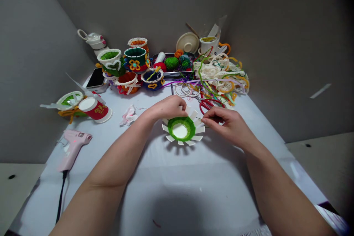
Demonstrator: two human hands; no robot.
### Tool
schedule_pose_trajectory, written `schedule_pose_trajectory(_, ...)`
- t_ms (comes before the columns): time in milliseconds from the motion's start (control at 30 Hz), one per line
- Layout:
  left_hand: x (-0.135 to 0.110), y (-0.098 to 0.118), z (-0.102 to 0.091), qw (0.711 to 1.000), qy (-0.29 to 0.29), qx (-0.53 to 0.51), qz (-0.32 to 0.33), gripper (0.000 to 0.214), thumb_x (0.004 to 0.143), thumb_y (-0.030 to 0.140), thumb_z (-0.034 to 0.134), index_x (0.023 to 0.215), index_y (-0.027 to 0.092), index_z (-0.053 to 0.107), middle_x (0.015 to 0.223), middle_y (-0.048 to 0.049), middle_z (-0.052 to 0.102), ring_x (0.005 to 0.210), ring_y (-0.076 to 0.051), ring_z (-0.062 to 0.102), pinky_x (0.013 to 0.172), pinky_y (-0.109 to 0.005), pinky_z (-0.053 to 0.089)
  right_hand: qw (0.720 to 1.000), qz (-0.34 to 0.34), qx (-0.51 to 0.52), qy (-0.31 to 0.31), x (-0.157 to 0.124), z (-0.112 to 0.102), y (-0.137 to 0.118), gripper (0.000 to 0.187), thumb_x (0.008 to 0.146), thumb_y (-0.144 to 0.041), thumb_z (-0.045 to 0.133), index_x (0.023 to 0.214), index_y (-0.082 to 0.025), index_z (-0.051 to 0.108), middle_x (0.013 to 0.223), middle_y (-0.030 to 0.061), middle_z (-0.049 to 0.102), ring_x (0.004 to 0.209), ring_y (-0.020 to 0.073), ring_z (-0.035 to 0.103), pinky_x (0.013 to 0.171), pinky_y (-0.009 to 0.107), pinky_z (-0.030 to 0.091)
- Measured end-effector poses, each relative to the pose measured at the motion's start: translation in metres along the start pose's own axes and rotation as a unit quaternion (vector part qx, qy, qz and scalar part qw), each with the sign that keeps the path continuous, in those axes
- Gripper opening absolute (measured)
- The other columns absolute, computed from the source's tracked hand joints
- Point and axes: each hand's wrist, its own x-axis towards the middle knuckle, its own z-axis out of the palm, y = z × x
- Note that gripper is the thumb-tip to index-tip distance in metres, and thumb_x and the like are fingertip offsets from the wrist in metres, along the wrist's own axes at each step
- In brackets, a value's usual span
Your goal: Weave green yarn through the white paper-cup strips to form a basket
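Note:
A paper cup [197, 138] cut into splayed white strips stands on the table in front of me, with green yarn [172, 128] woven round its inside and a white bottom showing. At its far left rim, my left hand [173, 107] is closed, fingers curled over the strips; the fingertips are partly hidden. My right hand [225, 123] pinches a thin strand of yarn [198, 118] between thumb and finger, just right of the cup. Red-handled scissors [203, 106] lie behind my right hand, partly covered by it.
A pink glue gun [74, 147] and a red-and-white paper cup [96, 110] lie at left. Several decorated yarn cups [135, 61] are stacked at the back, beside a tray of yarn balls [171, 62]. Lace and loose strands [218, 70] pile up at back right.

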Motion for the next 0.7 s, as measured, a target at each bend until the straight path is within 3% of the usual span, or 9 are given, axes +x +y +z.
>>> schedule_pose_trajectory(133,0.000,-0.003,-0.002,0.999,0.022,-0.003,-0.026,0.019,0.069,0.033,0.058,0.073,0.016,0.066,0.067,0.0004,0.060,0.063,-0.011,0.049,0.059,-0.023,0.034,0.999,-0.024,-0.029,0.001,0.001,-0.003,0.000,0.015,0.086,-0.029,0.057,0.079,-0.017,0.063,0.074,0.0018,0.062,0.063,0.0105,0.050,0.058,0.023,0.039)
schedule_pose_trajectory(267,0.000,-0.004,-0.004,0.998,0.030,-0.014,-0.046,0.019,0.068,0.032,0.057,0.073,0.015,0.065,0.068,0.0002,0.061,0.064,-0.012,0.050,0.059,-0.023,0.035,0.999,-0.002,-0.033,-0.010,0.002,-0.003,0.006,0.014,0.086,-0.028,0.055,0.082,-0.017,0.063,0.077,0.0023,0.064,0.065,0.0112,0.053,0.060,0.023,0.040)
schedule_pose_trajectory(433,-0.001,-0.009,-0.008,0.998,0.010,-0.024,-0.057,0.018,0.069,0.031,0.057,0.074,0.016,0.065,0.069,0.0003,0.061,0.065,-0.012,0.051,0.057,-0.023,0.034,0.992,0.045,-0.078,-0.087,0.005,0.003,0.016,0.016,0.084,-0.027,0.052,0.075,-0.017,0.061,0.065,-0.0002,0.061,0.057,0.0107,0.050,0.055,0.022,0.035)
schedule_pose_trajectory(600,-0.003,-0.016,-0.010,0.999,-0.020,-0.022,-0.034,0.020,0.070,0.029,0.054,0.079,0.016,0.066,0.071,0.0000,0.062,0.064,-0.012,0.052,0.056,-0.023,0.035,0.990,0.050,-0.099,-0.087,0.008,0.016,0.019,0.017,0.083,-0.025,0.049,0.074,-0.017,0.061,0.065,-0.0001,0.062,0.058,0.0116,0.049,0.055,0.023,0.032)
schedule_pose_trajectory(700,-0.003,-0.013,-0.010,0.999,-0.013,-0.042,0.013,0.028,0.068,0.023,0.055,0.093,0.016,0.067,0.086,-0.0012,0.066,0.074,-0.013,0.056,0.064,-0.022,0.039,0.993,0.047,-0.078,-0.078,0.009,0.022,0.020,0.016,0.082,-0.022,0.049,0.078,-0.016,0.063,0.070,0.0016,0.065,0.062,0.0135,0.053,0.057,0.023,0.034)
